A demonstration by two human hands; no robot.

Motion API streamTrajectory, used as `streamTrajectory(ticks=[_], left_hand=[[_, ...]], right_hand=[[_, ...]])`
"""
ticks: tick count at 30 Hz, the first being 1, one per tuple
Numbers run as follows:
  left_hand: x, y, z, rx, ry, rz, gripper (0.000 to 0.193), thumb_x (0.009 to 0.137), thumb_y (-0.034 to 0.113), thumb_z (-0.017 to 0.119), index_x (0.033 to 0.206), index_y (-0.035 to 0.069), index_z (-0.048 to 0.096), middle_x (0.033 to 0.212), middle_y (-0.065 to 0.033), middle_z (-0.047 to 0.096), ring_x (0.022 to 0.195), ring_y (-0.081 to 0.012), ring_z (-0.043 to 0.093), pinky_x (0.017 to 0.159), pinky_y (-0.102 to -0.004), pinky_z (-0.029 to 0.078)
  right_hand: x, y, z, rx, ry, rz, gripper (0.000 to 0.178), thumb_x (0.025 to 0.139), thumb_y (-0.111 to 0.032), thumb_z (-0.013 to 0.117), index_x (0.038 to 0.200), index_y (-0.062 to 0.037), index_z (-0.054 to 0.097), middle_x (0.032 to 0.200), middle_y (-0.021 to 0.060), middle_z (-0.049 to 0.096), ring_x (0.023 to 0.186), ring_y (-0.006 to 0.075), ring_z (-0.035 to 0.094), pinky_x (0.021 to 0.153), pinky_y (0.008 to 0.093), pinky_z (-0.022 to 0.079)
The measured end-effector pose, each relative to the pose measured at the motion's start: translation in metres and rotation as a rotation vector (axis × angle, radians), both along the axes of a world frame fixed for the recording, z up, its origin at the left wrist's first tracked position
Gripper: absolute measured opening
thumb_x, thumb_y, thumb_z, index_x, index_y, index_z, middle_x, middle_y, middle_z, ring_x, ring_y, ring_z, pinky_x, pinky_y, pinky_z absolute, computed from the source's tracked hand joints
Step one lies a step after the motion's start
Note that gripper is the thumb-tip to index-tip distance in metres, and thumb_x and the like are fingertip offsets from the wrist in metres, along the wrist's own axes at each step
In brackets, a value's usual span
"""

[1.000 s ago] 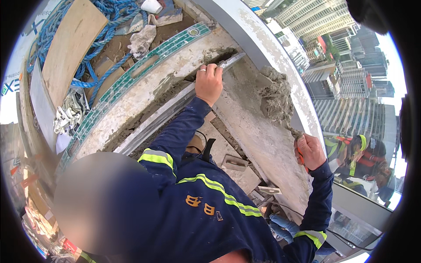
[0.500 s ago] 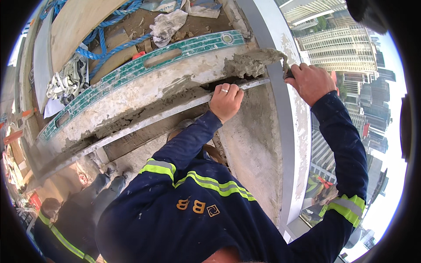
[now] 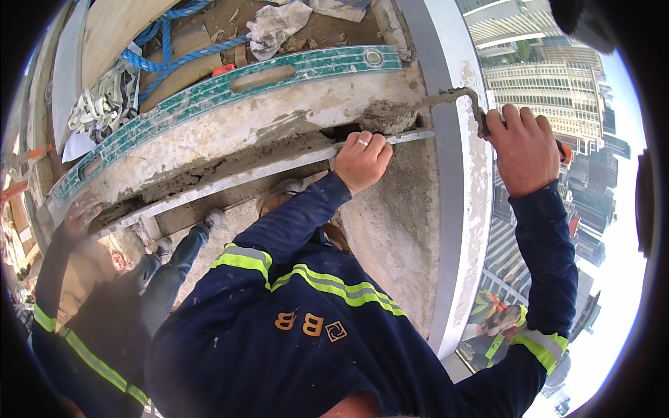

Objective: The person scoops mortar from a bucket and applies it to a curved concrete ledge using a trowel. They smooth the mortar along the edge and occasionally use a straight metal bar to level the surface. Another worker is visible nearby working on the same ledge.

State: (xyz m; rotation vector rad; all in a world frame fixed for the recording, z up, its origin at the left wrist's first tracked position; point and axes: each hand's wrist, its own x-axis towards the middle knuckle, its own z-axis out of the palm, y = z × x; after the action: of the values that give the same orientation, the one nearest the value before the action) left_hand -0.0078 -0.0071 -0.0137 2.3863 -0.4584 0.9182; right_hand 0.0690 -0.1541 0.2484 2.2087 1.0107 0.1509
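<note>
My left hand (image 3: pixel 362 161), a ring on one finger, is closed over the right end of a long metal straightedge (image 3: pixel 279 169) along the ledge's near edge. In my right hand (image 3: pixel 526 150) is a trowel (image 3: pixel 453 96); its orange handle end shows beyond my fist. The mortar-smeared blade reaches left over the grey metal frame. Wet mortar (image 3: pixel 394 120) lies beside the blade tip, behind the straightedge, with a dark gap left of it. More mortar fills the strip farther left. A green spirit level (image 3: pixel 209 94) stands along the ledge's far side.
A co-worker's hand (image 3: pixel 82 212) is near the straightedge's left end. Blue rope (image 3: pixel 167 63), crumpled white scraps (image 3: pixel 279 28) and boards (image 3: pixel 122 35) lie beyond the level. A metal frame (image 3: pixel 449 209) runs down my right side, with a long drop to buildings beyond it.
My right hand has moved right and slightly nearer with the trowel. The mortar lump by the blade has flattened onto the ledge. A co-worker's hand has appeared at the left end.
</note>
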Motion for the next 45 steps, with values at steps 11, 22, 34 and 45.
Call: streamTrajectory(ticks=[11,22,34,45], left_hand=[[0.0,0.004,-0.002,-0.044,0.006,0.004,0.006,0.067,0.011,0.062,0.071,0.009,0.059,0.076,-0.0022,0.047,0.073,-0.0184,0.048,0.065,-0.0318,0.041],[-0.003,0.002,-0.006,-0.08,-0.019,0.034,0.005,0.068,0.014,0.062,0.069,0.01,0.058,0.076,-0.0012,0.048,0.073,-0.0176,0.048,0.066,-0.0306,0.042],[-0.002,0.002,-0.005,-0.135,-0.057,0.066,0.008,0.066,0.014,0.061,0.064,0.011,0.054,0.073,-0.0011,0.048,0.07,-0.0162,0.049,0.063,-0.0297,0.041],[-0.002,0.002,-0.006,-0.136,-0.027,0.037,0.008,0.067,0.014,0.062,0.064,0.011,0.055,0.074,-0.0014,0.048,0.071,-0.0168,0.05,0.065,-0.0306,0.042]], right_hand=[[-0.009,0.027,0.006,-0.087,0.013,-0.054,0.014,0.08,-0.018,0.057,0.089,-0.0085,0.054,0.083,0.003,0.052,0.079,0.0194,0.053,0.069,0.0335,0.043],[-0.008,0.035,-0.046,-0.159,0.087,-0.113,0.018,0.077,-0.023,0.063,0.087,-0.009,0.056,0.082,0.0031,0.053,0.08,0.0202,0.054,0.068,0.0348,0.044],[-0.018,0.041,-0.057,-0.08,0.184,-0.313,0.025,0.077,-0.028,0.067,0.093,-0.01,0.058,0.084,0.005,0.055,0.083,0.0228,0.057,0.069,0.0373,0.045],[-0.016,0.015,-0.03,0.077,0.049,-0.472,0.028,0.077,-0.026,0.066,0.101,-0.0109,0.061,0.083,0.007,0.055,0.081,0.0265,0.058,0.069,0.0388,0.047]])
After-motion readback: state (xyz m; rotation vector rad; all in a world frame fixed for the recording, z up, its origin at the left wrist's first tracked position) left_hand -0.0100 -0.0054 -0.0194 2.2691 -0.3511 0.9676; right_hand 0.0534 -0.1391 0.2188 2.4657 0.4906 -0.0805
